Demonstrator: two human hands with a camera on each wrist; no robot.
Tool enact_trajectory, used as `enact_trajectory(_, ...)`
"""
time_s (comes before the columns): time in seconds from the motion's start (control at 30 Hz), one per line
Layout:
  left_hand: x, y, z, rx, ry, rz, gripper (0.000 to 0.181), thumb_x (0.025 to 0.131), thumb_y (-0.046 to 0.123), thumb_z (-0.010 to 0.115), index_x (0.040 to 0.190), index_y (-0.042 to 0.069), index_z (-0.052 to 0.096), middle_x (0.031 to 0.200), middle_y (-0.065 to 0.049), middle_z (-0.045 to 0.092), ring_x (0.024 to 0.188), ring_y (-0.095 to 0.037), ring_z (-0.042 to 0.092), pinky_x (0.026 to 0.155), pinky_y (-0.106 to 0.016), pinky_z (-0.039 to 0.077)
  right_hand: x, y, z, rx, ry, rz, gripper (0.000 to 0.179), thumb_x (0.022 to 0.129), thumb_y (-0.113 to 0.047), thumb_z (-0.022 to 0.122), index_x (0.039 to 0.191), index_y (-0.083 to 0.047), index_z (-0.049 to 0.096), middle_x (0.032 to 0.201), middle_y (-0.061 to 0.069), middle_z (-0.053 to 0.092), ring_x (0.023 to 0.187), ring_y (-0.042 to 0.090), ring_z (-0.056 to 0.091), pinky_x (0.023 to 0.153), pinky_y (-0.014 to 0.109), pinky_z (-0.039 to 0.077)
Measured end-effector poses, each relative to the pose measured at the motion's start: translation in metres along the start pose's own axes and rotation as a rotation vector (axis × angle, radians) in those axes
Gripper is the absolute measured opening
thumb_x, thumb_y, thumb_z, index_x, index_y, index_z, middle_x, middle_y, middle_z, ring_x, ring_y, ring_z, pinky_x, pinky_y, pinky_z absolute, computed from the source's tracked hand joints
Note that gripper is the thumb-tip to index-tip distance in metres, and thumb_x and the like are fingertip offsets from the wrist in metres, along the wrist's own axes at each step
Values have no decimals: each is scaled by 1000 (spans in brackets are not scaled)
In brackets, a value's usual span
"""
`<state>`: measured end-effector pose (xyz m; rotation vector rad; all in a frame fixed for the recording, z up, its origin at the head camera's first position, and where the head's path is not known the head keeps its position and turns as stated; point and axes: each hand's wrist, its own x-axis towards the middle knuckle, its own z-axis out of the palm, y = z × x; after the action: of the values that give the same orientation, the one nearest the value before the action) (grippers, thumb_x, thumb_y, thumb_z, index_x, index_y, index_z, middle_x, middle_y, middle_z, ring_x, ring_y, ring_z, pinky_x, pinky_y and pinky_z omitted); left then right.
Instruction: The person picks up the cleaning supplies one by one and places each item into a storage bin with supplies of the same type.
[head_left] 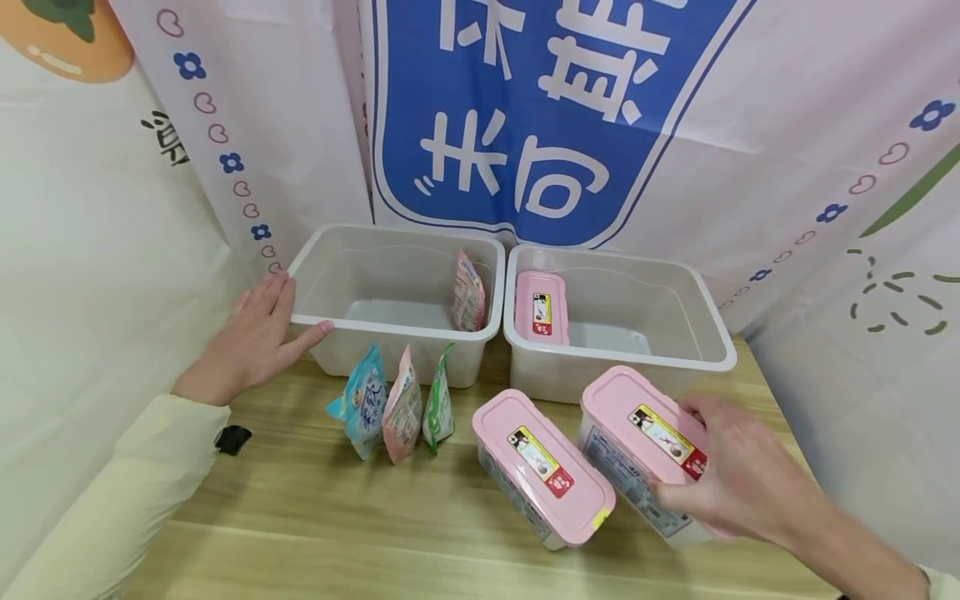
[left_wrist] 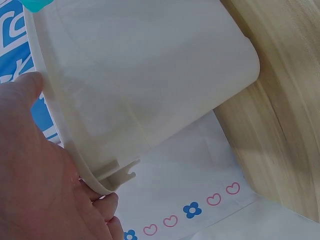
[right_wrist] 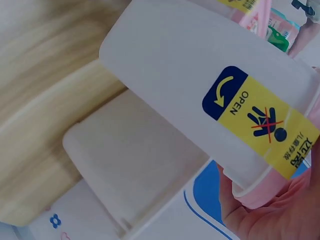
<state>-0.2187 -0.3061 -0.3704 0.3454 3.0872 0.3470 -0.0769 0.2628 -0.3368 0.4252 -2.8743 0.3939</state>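
My right hand (head_left: 750, 479) grips a white plastic box with a pink lid (head_left: 626, 404), thumb on the near side and fingers over the far edge. The box is tilted, and the right wrist view shows its yellow OPEN label (right_wrist: 260, 122). Beside it, a second pink-lidded box (head_left: 525, 433) stands on the table. My left hand (head_left: 251, 337) rests at the front left corner of the left grey bin (head_left: 397, 333), with the thumb along its rim. A pink packet (head_left: 468, 296) stands inside that bin. Another pink-lidded box (head_left: 528, 308) is in the right bin (head_left: 720, 354).
In front of the left bin, a blue packet (head_left: 365, 404), a pink packet (head_left: 402, 408) and a green packet (head_left: 438, 404) stand in a row on the wooden table (head_left: 337, 525). Printed cloth (head_left: 300, 125) hangs right behind the bins and along both sides.
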Motion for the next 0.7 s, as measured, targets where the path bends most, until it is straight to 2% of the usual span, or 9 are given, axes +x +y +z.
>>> enact_trajectory(0.13,0,0,0,-6,6,0,105,107,68,36,163,-11,-4,173,-32,-13,162,-52,-6,131,-69,2,3,-4,-12,-18,-3,15,86,57,-46,98,124,-4,63,104,4,70,85,14,59,66,26,48)
enact_trajectory(0.33,1,0,1,-9,15,9,105,107,67,37,163,-12,-3,172,-33,-11,162,-53,-5,130,-70,2,8,-7,-26,-44,50,-16,81,55,-46,98,118,-7,65,96,1,69,81,13,57,64,29,45)
enact_trajectory(0.7,2,-2,0,17,14,14,105,107,67,37,163,-13,-3,172,-35,-8,161,-54,-3,129,-71,5,24,-19,-53,-53,-47,32,95,61,-57,96,126,2,60,103,13,70,84,20,61,61,23,48)
